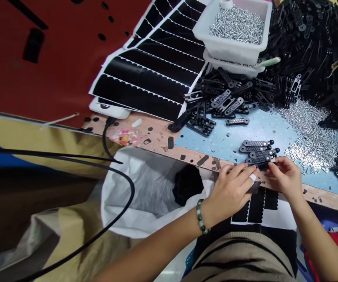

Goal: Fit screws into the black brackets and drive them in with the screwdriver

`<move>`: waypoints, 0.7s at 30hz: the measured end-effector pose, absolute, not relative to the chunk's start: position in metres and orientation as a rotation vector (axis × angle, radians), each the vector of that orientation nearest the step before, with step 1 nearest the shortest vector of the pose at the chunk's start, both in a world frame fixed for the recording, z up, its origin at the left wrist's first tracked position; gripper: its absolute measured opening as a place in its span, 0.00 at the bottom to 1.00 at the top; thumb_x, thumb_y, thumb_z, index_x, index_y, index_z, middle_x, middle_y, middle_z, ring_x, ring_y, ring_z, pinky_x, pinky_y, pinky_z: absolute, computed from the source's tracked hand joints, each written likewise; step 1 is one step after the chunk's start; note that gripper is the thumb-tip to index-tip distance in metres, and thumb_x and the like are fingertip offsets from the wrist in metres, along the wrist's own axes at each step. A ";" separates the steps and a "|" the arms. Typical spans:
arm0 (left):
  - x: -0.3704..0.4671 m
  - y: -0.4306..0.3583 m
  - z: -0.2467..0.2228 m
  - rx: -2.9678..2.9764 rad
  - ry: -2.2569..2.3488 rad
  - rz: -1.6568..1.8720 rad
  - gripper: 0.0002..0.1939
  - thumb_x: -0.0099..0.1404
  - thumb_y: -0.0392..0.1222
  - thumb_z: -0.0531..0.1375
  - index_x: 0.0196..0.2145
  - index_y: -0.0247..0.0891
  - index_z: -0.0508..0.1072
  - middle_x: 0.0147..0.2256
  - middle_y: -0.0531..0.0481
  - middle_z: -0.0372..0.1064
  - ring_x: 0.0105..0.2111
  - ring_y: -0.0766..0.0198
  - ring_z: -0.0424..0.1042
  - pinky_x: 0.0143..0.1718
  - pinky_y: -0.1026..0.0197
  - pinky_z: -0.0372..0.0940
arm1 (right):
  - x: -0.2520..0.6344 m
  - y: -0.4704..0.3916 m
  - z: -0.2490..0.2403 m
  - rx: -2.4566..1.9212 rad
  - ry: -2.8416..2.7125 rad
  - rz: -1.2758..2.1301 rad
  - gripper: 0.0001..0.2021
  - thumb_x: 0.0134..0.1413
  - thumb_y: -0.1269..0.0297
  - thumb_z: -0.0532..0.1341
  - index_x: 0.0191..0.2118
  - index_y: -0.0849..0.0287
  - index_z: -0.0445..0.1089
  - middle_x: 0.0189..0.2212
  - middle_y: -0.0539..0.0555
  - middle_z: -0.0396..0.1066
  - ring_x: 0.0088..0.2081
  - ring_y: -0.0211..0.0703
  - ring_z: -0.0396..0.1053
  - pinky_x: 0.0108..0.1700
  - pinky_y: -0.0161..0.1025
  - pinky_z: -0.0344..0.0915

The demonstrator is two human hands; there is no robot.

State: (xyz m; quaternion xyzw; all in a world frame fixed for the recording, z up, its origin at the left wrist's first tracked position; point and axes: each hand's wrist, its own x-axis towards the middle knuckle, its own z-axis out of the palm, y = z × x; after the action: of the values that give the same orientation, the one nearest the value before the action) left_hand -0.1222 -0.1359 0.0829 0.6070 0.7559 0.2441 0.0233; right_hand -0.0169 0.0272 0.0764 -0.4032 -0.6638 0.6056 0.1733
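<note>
Several black plastic link arms (257, 149) lie side by side in a small stack near the bench edge, with dark round knobs at their right ends. My left hand (232, 188), with white tape round one finger, bends over the nearest link arm (263, 164) at its left end. Its thumb and the underside of its grip are hidden. At that arm's right end, my right hand (286, 176) pinches with thumb and forefinger. Loose silver screws (318, 125) and small nuts (306, 154) are heaped just beyond the right hand.
A white tub (230, 49) of screws stands behind a pile of black link arms (224, 98). Black scalloped sheets (148, 74) cover the bench's left part. Below the edge hangs an open white sack (128, 196), crossed by a black cable (132, 188).
</note>
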 end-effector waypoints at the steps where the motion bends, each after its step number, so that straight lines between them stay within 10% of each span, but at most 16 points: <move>1: -0.123 -0.136 0.083 1.883 2.336 0.759 0.21 0.61 0.37 0.58 0.53 0.36 0.68 0.53 0.47 0.69 0.51 0.54 0.64 0.52 0.50 0.52 | -0.017 0.027 0.076 -1.147 -1.850 1.727 0.12 0.45 0.55 0.67 0.30 0.57 0.68 0.22 0.47 0.71 0.23 0.38 0.73 0.25 0.35 0.71; 21: -0.128 -0.122 0.094 1.761 2.250 0.829 0.17 0.64 0.35 0.54 0.51 0.37 0.69 0.50 0.45 0.70 0.49 0.52 0.63 0.50 0.46 0.51 | -0.015 0.039 0.100 -0.616 -2.563 0.811 0.21 0.54 0.57 0.62 0.52 0.56 0.61 0.43 0.60 0.65 0.38 0.47 0.67 0.37 0.45 0.68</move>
State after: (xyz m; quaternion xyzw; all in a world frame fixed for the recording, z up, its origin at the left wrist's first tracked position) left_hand -0.1278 -0.1216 0.0938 0.5897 0.7538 0.2775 0.0832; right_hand -0.0145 0.0392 0.1003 -0.2194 -0.9122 0.2888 0.1907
